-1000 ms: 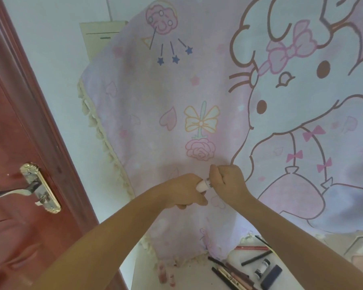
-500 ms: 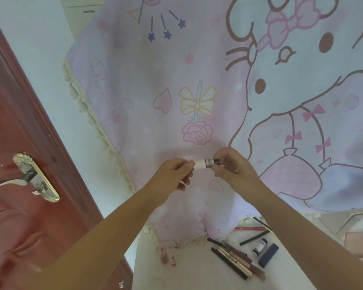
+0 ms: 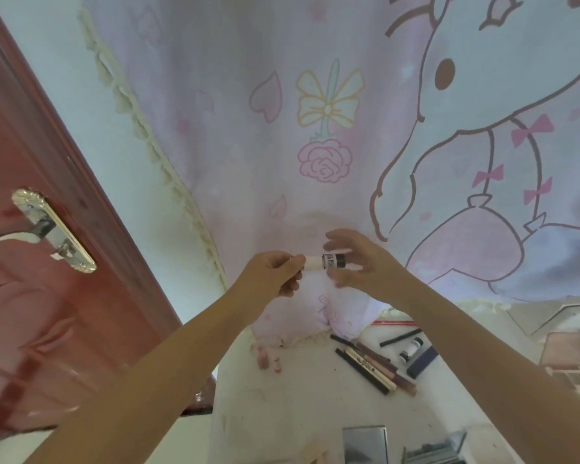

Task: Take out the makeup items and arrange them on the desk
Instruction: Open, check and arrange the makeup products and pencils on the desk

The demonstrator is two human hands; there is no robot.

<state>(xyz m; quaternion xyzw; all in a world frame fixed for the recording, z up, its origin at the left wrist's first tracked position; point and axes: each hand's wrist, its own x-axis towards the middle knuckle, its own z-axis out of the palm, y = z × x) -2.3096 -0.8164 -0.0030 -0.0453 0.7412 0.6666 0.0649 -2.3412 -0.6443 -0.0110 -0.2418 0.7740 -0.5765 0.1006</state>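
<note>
From the head camera, both hands were raised in front of a hanging cartoon-print cloth (image 3: 315,112), holding one small makeup tube (image 3: 325,261) level between them, well above the bench (image 3: 282,406). The left hand (image 3: 272,274) pinched the pale end of the tube between thumb and curled fingers (image 3: 297,262). The right hand (image 3: 359,262) met the dark, labelled end, its thumb below and its fingers arched loosely above. Whether that hand truly gripped the dark end or only touched it could not be told. Holding the tube by opposite ends suggested it was being pulled apart, closed, or read before being set down.

At about 5 o'clock from the hands, laid-out items sat on the bench: a row of dark and tan makeup pencils (image 3: 372,366) side by side, a separate thin black stick (image 3: 400,337), a small white-capped bottle (image 3: 411,350) just beside a flat navy case (image 3: 423,362). At 6 o'clock from the hands lay two small pinkish tubes (image 3: 268,358).

No bag or pouch showed. A mirrored compact (image 3: 365,445) and an opened palette (image 3: 436,450) lay at the bottom edge, contents unclear. The wooden door (image 3: 47,313) stood at 9 o'clock.
</note>
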